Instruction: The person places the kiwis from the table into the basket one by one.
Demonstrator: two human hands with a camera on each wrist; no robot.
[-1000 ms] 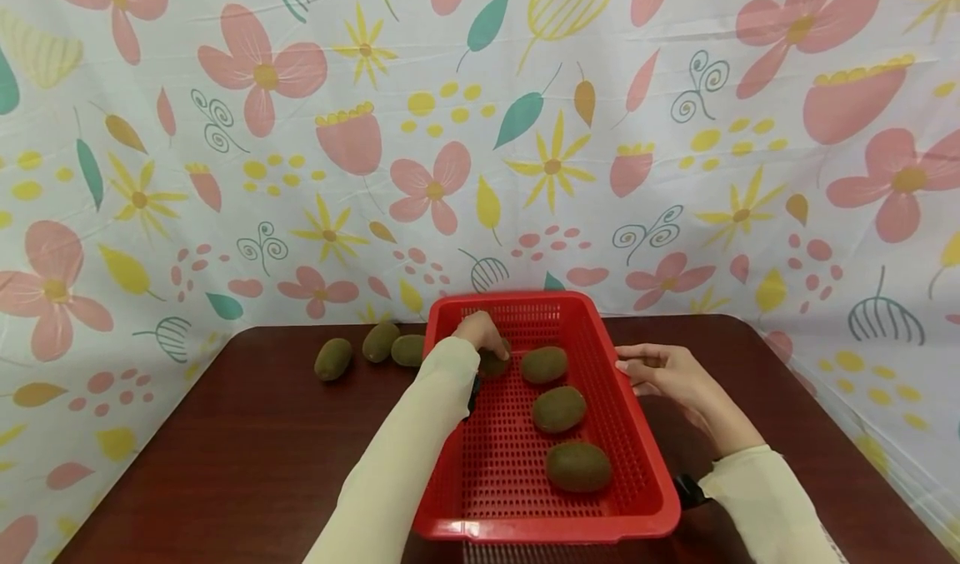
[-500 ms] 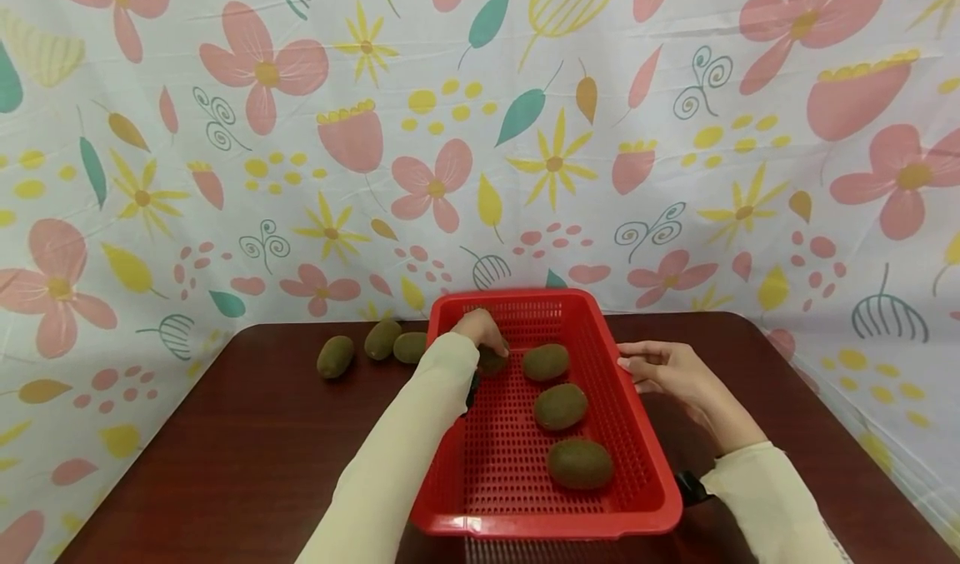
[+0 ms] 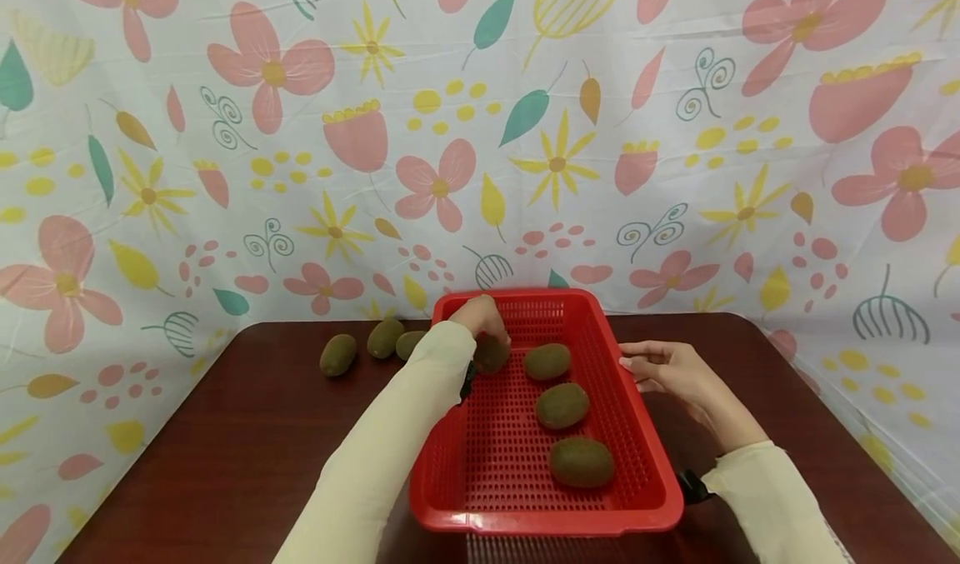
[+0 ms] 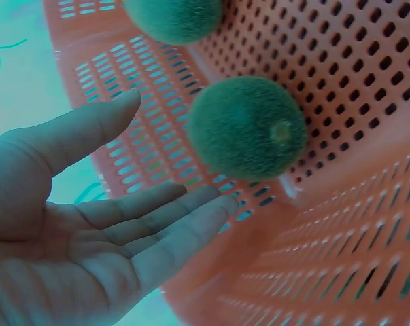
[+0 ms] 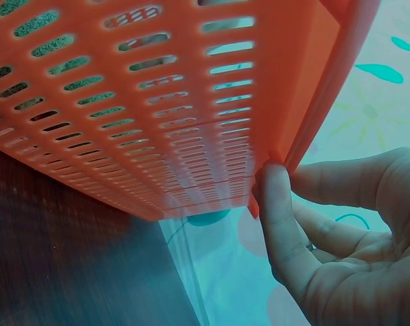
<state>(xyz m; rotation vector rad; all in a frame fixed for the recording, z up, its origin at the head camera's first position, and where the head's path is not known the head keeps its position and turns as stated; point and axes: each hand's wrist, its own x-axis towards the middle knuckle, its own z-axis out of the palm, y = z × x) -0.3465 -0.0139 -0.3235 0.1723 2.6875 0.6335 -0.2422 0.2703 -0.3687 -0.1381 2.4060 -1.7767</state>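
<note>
A red perforated plastic basket (image 3: 573, 522) stands on the table with several brown fuzzy kiwis in it. My left hand (image 3: 482, 318) is over the basket's back left part, just above a kiwi (image 3: 492, 354). In the left wrist view this hand (image 4: 116, 217) has its thumb and fingers spread, and the kiwi (image 4: 245, 129) sits beyond the fingertips with a gap. My right hand (image 3: 671, 376) pinches the basket's right rim; in the right wrist view the thumb and index finger (image 5: 276, 210) meet at the rim's edge. A column of 3 kiwis (image 3: 562, 406) lies along the basket's right side.
On the dark wooden table (image 3: 247, 431), left of the basket, lie a kiwi (image 3: 338, 355), another kiwi (image 3: 385, 337) and a third kiwi (image 3: 408, 344) partly hidden by the basket and sleeve. A flower-patterned cloth (image 3: 435, 239) hangs behind the table.
My left hand has opened off the kiwi at the back left of the basket and risen slightly. The kiwi stays in the basket. My right hand keeps its place on the rim.
</note>
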